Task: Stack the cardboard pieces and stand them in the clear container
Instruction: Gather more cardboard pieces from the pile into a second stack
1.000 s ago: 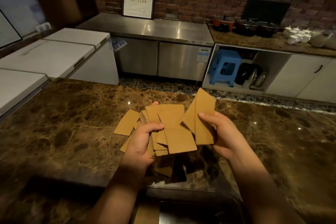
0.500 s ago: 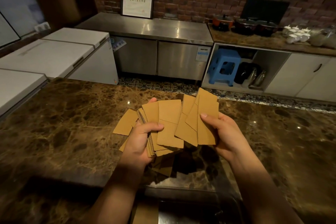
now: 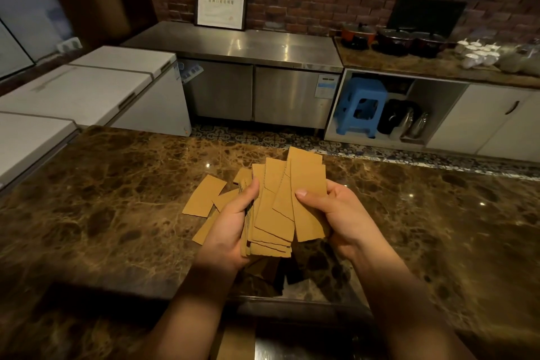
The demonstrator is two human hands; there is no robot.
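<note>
While both hands — left hand (image 3: 233, 225), right hand (image 3: 340, 215) — grip cardboard pieces (image 3: 277, 207), loose piece (image 3: 204, 195) on marble counter (image 3: 111, 204).

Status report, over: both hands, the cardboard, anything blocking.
Left hand grips the fanned cardboard stack. Right hand pinches the outer piece against it. Loose pieces lie on the marble counter. Clear container not identifiable; no obstruction seen.

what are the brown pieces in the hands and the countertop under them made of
The flat tan rectangular pieces look like corrugated cardboard with a matte finish: a fluted layer shows along the stack's edge. The dark brown veined countertop looks like polished marble or similar stone: pale veins and sharp light glints, though it could be an imitation.
</note>
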